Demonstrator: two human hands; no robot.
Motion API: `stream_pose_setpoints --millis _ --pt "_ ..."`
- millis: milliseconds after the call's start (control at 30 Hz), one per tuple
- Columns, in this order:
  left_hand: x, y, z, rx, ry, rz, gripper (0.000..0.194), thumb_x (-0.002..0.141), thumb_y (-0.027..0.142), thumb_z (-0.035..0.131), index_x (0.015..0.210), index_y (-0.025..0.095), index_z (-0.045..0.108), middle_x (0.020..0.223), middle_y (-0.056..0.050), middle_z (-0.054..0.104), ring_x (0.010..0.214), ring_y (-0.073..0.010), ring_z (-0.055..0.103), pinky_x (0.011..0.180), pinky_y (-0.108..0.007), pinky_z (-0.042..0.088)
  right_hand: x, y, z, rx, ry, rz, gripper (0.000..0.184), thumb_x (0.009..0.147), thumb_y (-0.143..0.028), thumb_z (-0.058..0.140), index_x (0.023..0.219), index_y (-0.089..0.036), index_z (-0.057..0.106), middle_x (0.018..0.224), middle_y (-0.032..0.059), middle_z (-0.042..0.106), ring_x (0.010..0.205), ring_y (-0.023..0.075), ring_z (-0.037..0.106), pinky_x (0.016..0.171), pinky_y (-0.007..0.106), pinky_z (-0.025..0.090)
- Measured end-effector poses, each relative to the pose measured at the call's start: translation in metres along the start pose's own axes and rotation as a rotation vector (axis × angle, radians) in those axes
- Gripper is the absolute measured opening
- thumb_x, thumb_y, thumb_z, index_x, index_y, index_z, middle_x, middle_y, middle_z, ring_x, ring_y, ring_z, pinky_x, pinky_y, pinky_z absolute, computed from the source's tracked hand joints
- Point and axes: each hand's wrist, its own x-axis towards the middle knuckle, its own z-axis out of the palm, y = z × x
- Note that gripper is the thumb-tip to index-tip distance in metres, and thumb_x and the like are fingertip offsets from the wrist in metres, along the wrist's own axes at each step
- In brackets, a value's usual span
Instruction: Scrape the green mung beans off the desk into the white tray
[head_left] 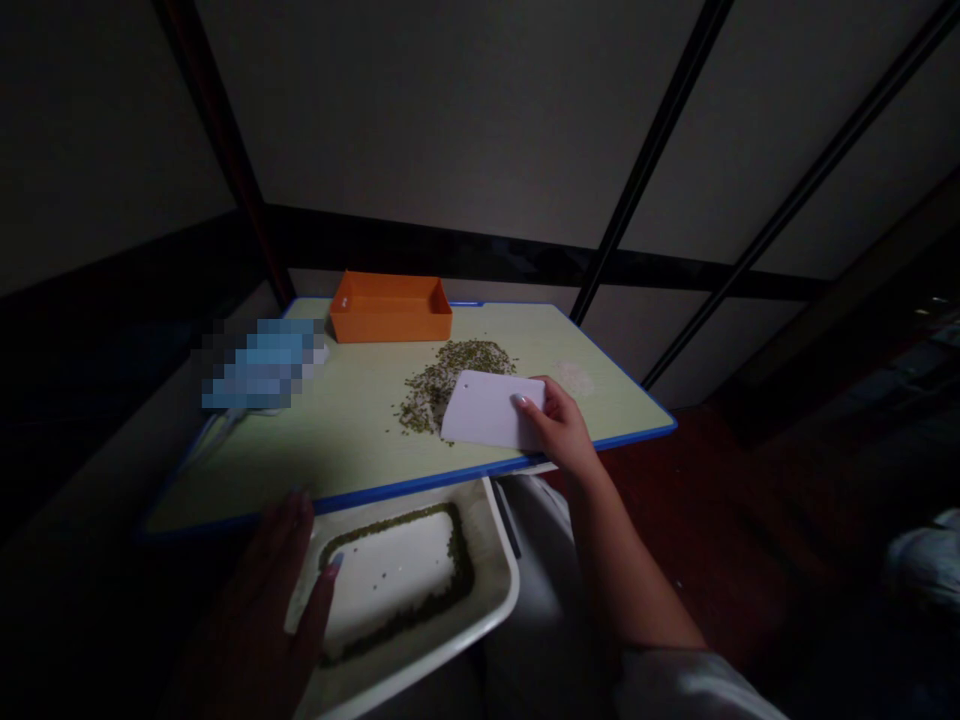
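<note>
My right hand (pixel 561 428) grips a white flat scraper (pixel 487 410) by its right edge, its left part resting beside a scattered pile of small green beans (pixel 450 375) on the pale table (pixel 345 440). My left hand (pixel 281 590) holds the left rim of a white tray (pixel 450 620) below the table's near edge, thumb lying on the tray. Green beans lie in a ring around the tray's floor (pixel 397 575).
An orange open box (pixel 391 308) stands at the table's far side. A blurred blue object (pixel 262 365) sits at the far left. The table has a blue edge (pixel 420 483). Dark frame bars and a wall rise behind.
</note>
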Motion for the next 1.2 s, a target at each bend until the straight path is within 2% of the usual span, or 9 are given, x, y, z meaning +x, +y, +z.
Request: stream_pose_setpoints --millis 167,433,767,1033,1100,1200 --pt "0.000 0.001 -0.001 -0.007 -0.006 -0.007 0.063 0.090 0.046 0.035 0.149 0.028 0.023 0.157 -0.003 0.034 0.145 -0.0225 0.027 0.117 -0.045 0.032 -0.001 0.001 0.000 -0.048 -0.023 0.005 0.026 0.078 -0.045 0.068 0.082 -0.022 0.056 0.072 -0.0023 0.055 0.068 0.0151 0.049 0.061 0.026 0.038" --pt "-0.001 0.000 -0.003 0.033 -0.010 0.026 0.065 0.090 0.042 0.035 0.150 0.032 0.013 0.157 -0.004 0.032 0.143 -0.0280 0.032 0.111 -0.052 0.042 -0.002 0.003 0.004 -0.072 -0.048 0.044 0.027 0.078 -0.044 0.068 0.078 -0.022 0.052 0.069 -0.0033 0.051 0.065 0.0137 0.046 0.057 0.024 0.034" --pt "0.000 -0.001 -0.002 0.080 0.056 0.105 0.066 0.090 0.041 0.037 0.150 0.032 0.011 0.156 -0.005 0.036 0.141 -0.0284 0.036 0.107 -0.051 0.048 -0.015 -0.007 0.025 -0.027 -0.132 0.091 0.028 0.079 -0.044 0.067 0.078 -0.021 0.051 0.069 -0.0042 0.050 0.063 0.0125 0.044 0.055 0.023 0.033" --pt "0.003 0.004 -0.007 0.082 0.030 0.114 0.065 0.091 0.036 0.035 0.151 0.032 0.009 0.154 -0.009 0.039 0.141 -0.0286 0.035 0.105 -0.054 0.048 -0.035 -0.017 0.045 0.054 -0.223 0.101 0.025 0.081 -0.042 0.067 0.081 -0.021 0.053 0.070 -0.0044 0.051 0.064 0.0119 0.046 0.056 0.022 0.035" --pt "0.003 0.004 -0.008 0.083 0.028 0.106 0.065 0.091 0.035 0.035 0.151 0.032 0.008 0.154 -0.009 0.039 0.141 -0.0280 0.034 0.105 -0.053 0.048 -0.038 -0.020 0.048 0.077 -0.213 0.099 0.025 0.080 -0.042 0.067 0.081 -0.021 0.054 0.069 -0.0047 0.050 0.063 0.0118 0.046 0.056 0.022 0.035" --pt "0.003 0.004 -0.007 0.087 0.040 0.103 0.067 0.091 0.036 0.038 0.151 0.032 0.009 0.153 -0.008 0.040 0.140 -0.0280 0.035 0.105 -0.052 0.049 -0.036 -0.022 0.047 0.114 -0.084 0.080 0.027 0.079 -0.044 0.067 0.079 -0.022 0.052 0.068 -0.0048 0.051 0.062 0.0120 0.046 0.055 0.022 0.036"
